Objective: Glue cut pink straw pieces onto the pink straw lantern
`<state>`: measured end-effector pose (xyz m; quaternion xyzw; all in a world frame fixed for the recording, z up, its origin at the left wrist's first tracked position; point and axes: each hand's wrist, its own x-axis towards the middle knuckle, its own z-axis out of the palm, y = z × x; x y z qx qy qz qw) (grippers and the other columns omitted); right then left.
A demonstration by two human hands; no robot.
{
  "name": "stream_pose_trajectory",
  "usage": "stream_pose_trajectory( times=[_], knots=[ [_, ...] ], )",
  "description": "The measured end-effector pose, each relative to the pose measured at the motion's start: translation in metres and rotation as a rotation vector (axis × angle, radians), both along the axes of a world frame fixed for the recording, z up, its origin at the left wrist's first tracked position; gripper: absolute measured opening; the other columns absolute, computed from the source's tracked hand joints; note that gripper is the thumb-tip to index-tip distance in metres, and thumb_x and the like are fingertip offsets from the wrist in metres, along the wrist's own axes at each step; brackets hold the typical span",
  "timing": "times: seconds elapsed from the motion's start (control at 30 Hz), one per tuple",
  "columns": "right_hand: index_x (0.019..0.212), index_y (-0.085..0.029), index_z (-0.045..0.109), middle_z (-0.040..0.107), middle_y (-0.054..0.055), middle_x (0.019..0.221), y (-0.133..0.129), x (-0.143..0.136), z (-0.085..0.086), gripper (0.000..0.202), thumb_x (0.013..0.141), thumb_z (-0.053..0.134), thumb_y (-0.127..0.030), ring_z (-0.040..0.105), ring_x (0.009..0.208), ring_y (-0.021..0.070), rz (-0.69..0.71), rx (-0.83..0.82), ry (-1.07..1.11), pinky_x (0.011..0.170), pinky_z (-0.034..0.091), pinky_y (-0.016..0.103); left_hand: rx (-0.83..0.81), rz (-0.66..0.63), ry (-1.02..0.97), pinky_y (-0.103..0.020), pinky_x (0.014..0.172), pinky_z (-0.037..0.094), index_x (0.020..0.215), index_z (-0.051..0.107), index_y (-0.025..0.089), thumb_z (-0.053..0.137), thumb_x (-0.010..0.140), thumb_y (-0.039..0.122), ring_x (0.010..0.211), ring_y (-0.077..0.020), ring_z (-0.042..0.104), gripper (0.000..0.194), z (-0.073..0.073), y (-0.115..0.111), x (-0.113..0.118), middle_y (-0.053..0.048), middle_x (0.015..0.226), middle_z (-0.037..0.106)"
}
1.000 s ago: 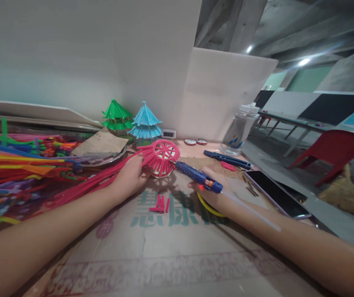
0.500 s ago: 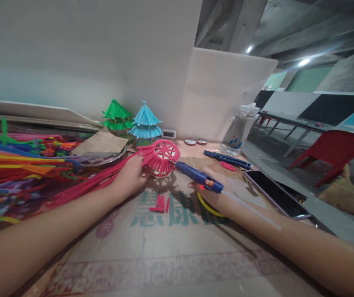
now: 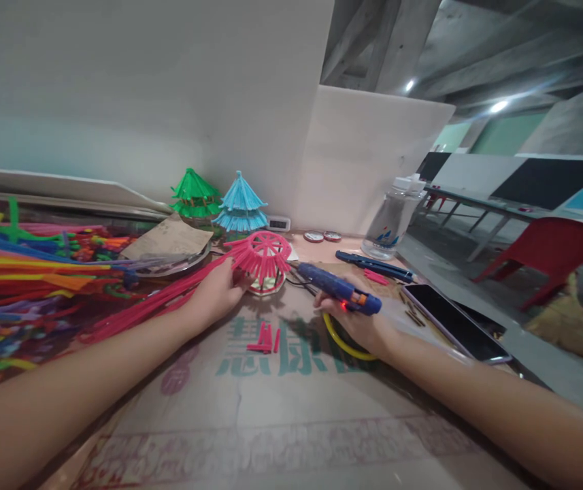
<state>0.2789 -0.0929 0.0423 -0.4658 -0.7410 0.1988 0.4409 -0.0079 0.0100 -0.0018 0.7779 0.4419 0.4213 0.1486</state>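
Note:
My left hand (image 3: 220,294) is closed at the left side of a pink pipe-cleaner roof (image 3: 264,250), a round spoked frame with strips hanging around it. A pale round base shows beneath this frame. Long pink pipe cleaners (image 3: 153,306) trail leftward behind my left wrist. My right hand (image 3: 355,316) is wrapped round a blue hot glue gun (image 3: 339,286) with a glowing red light. The gun's nozzle points at the pink roof, a small gap away from it. Short cut pink pieces (image 3: 265,338) lie on the table below the roof.
Green (image 3: 194,194) and blue (image 3: 240,204) pagoda models stand at the back. Colourful pipe cleaners (image 3: 30,272) fill the left side. A water bottle (image 3: 392,218), a dark blue cutter (image 3: 375,265), a phone (image 3: 454,320) and a yellow ring (image 3: 345,344) are on the right.
My right hand has drawn the glue gun slightly right, so its nozzle is now apart from the pink roof. The roof has tilted slightly, showing more of the base; my left hand stays beside it.

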Motion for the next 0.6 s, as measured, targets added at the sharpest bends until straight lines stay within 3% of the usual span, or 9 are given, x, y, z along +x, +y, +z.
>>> stream_pose_trajectory(
  times=[0.13, 0.27, 0.33, 0.43, 0.6],
  knots=[
    [0.089, -0.023, 0.067, 0.075, 0.005, 0.089, 0.011, 0.007, 0.012, 0.037, 0.098, 0.052, -0.055, 0.07, 0.082, 0.0224, -0.084, -0.023, -0.011, 0.078, 0.056, 0.035, -0.07, -0.08, -0.131, -0.05, 0.109, 0.051, 0.117, 0.063, 0.018, 0.058, 0.091, 0.037, 0.116, -0.0318, 0.068, 0.032, 0.002, 0.001, 0.002, -0.012, 0.117, 0.074],
    [0.09, -0.021, 0.078, 0.079, 0.008, 0.104, 0.046, 0.024, 0.028, 0.042, 0.099, 0.051, -0.052, 0.071, 0.104, 0.0265, -0.222, -0.07, -0.105, 0.091, 0.054, 0.037, -0.033, -0.133, -0.136, -0.051, 0.111, 0.05, 0.12, 0.063, 0.017, 0.058, 0.091, 0.037, 0.118, -0.0313, 0.067, 0.035, 0.005, -0.003, 0.004, -0.014, 0.124, 0.072],
    [0.096, -0.021, 0.08, 0.079, 0.007, 0.105, 0.071, 0.032, 0.034, 0.04, 0.096, 0.056, -0.052, 0.072, 0.099, 0.0255, -0.267, -0.135, -0.138, 0.085, 0.055, 0.035, -0.018, -0.144, -0.118, -0.052, 0.113, 0.048, 0.122, 0.061, 0.017, 0.059, 0.091, 0.037, 0.121, -0.0316, 0.066, 0.037, 0.005, -0.003, 0.004, -0.015, 0.126, 0.071],
    [0.092, -0.017, 0.079, 0.078, 0.008, 0.086, 0.111, 0.035, 0.038, 0.035, 0.087, 0.074, -0.051, 0.071, 0.084, 0.0247, -0.378, -0.2, -0.193, 0.077, 0.053, 0.034, -0.033, -0.126, -0.129, -0.052, 0.114, 0.047, 0.121, 0.06, 0.018, 0.06, 0.091, 0.039, 0.12, -0.0313, 0.067, 0.037, 0.001, -0.001, 0.003, -0.014, 0.123, 0.072],
    [0.089, -0.014, 0.078, 0.076, 0.006, 0.077, 0.159, 0.018, 0.025, 0.022, 0.085, 0.08, -0.035, 0.071, 0.078, 0.0223, -0.352, -0.226, -0.179, 0.072, 0.052, 0.029, -0.084, -0.128, -0.164, -0.051, 0.111, 0.05, 0.121, 0.06, 0.018, 0.061, 0.09, 0.038, 0.119, -0.0317, 0.068, 0.037, 0.0, 0.001, 0.004, -0.013, 0.122, 0.074]
  ],
)
